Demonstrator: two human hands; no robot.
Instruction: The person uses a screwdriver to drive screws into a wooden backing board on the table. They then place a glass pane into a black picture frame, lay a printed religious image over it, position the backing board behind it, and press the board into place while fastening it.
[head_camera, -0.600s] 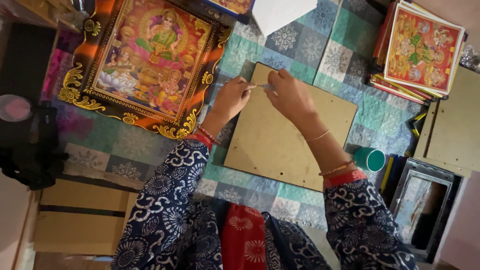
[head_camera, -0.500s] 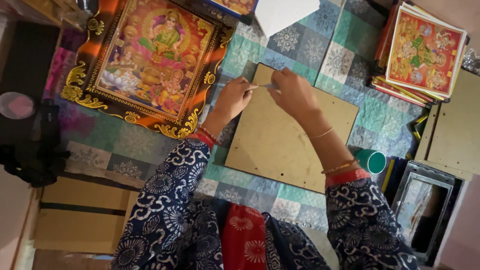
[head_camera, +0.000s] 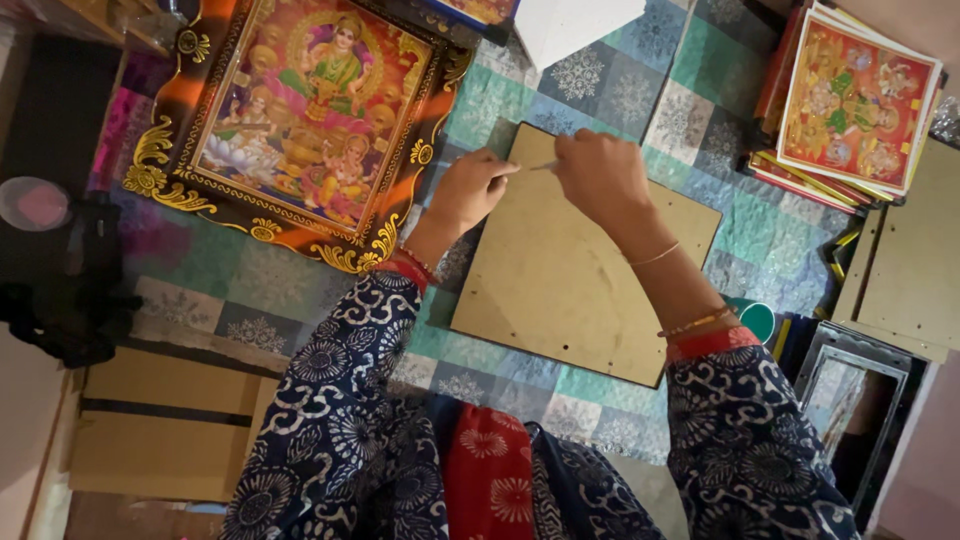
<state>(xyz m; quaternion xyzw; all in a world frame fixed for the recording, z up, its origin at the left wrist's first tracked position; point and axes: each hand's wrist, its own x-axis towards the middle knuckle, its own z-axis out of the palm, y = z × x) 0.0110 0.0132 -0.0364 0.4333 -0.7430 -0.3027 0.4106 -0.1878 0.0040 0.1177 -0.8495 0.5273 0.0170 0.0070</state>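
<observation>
Brown backing board (head_camera: 570, 275): flat on patchwork quilt (head_camera: 700, 120), beside ornate framed picture (head_camera: 300, 120). Likely light, stiff, thin; best gripped at edges. Left hand (head_camera: 468, 190) and right hand (head_camera: 598, 175) fingers pinched together on small thin metal piece (head_camera: 543, 166) near top edge.

Single head-worn view, looking steeply down, close over the brown board (head_camera: 585, 280) and quilt (head_camera: 250, 290)

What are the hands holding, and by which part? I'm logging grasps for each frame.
Both hands pinch a thin, pale, stick-like thing over the brown board: the left hand at its left end, the right hand at its right end. What it is cannot be told.
</observation>
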